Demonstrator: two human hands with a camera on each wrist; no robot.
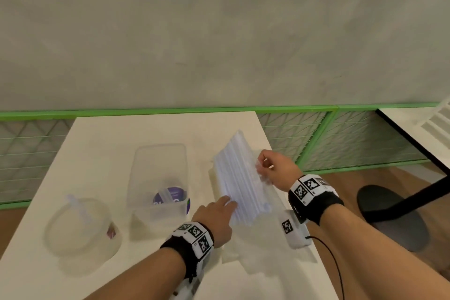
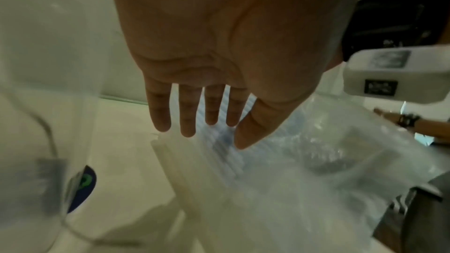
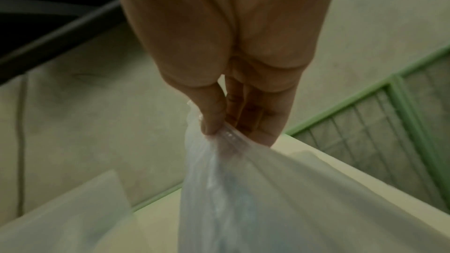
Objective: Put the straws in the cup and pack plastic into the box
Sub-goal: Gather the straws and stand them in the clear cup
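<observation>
A bundle of clear straws (image 1: 241, 178) in a clear plastic bag (image 3: 243, 189) lies on the white table (image 1: 102, 136), right of centre. My right hand (image 1: 265, 165) pinches the bag's edge between thumb and fingers (image 3: 214, 120) at the bundle's right side. My left hand (image 1: 219, 207) reaches with straight fingers (image 2: 187, 122) to the near end of the straws (image 2: 194, 170). A clear plastic box (image 1: 158, 180) with a purple-labelled item inside stands left of the bundle. A clear domed cup (image 1: 82, 224) holding one straw sits at the near left.
A white device (image 1: 295, 231) with a black marker and cable lies at the table's right edge. A green mesh fence (image 1: 341, 139) runs behind the table. A black stool (image 1: 389, 217) and another white table (image 1: 418, 124) are to the right.
</observation>
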